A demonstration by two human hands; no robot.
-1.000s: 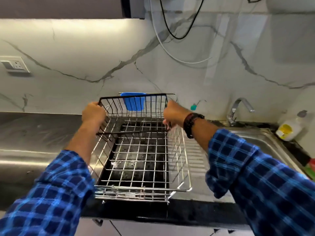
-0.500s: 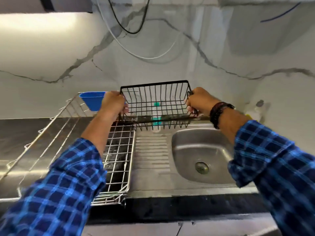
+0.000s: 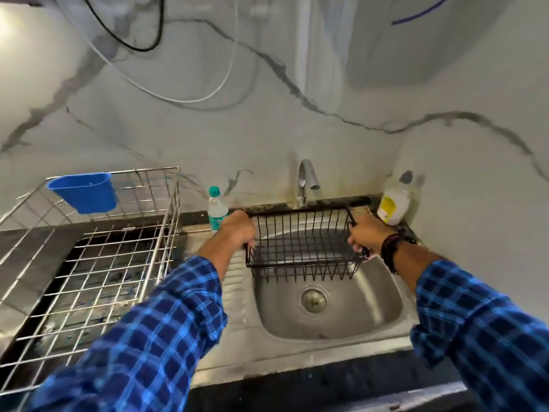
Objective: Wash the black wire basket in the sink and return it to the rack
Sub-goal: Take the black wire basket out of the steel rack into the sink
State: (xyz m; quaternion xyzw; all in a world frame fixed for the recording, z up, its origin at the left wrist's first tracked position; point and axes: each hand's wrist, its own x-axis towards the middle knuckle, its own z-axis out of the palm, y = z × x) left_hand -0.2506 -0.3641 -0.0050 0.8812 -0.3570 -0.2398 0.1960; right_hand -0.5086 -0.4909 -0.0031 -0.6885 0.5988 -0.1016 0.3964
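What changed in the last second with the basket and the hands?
The black wire basket has been lifted out of the steel dish rack and carried right; it now hangs over the sink. The left hand and right hand kept gripping its ends. The blue cup stays hooked on the rack.

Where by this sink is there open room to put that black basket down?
The sink bowl around the drain is bare, as is the ribbed drainboard strip between bowl and wire rack. The back ledge is crowded: water bottle, faucet, soap bottle.
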